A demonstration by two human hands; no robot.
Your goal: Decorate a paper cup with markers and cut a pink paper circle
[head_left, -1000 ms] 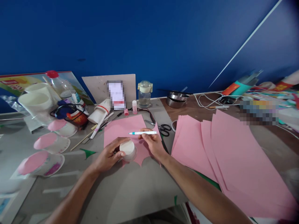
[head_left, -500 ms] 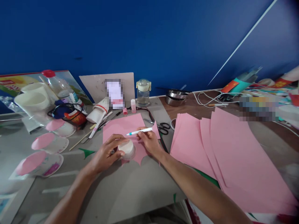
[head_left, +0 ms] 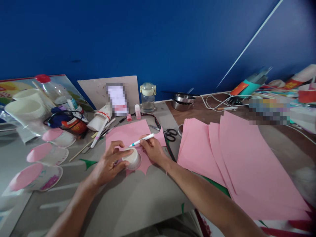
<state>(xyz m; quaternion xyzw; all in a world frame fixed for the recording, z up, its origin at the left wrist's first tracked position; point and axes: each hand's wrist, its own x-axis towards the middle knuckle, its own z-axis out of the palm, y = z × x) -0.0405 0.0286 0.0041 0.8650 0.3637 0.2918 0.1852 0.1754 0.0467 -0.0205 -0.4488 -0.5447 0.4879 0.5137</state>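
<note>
A white paper cup [head_left: 133,160] stands upside down on a pink sheet [head_left: 130,130] whose near edge is cut into curved points. My left hand [head_left: 112,161] holds the cup from its left side, thumb low and a finger across its top. Between the fingers of my right hand [head_left: 152,149] is a white marker [head_left: 142,140] with a teal band, its tip pointing left just above the cup's far edge. Black-handled scissors [head_left: 171,135] lie right of the sheet.
Three pink-topped cups [head_left: 40,153] line the left side, near stacked white cups [head_left: 24,107] and a red-capped bottle [head_left: 58,92]. Pink sheets [head_left: 249,158] are piled at the right. A phone [head_left: 118,98], glue stick [head_left: 137,112], glass jar [head_left: 148,97] and metal bowls [head_left: 182,101] stand behind.
The marker has tilted more, its tip lower and closer to the cup. My left index finger has shifted over the cup's top. The whole view has shifted slightly, moving things left.
</note>
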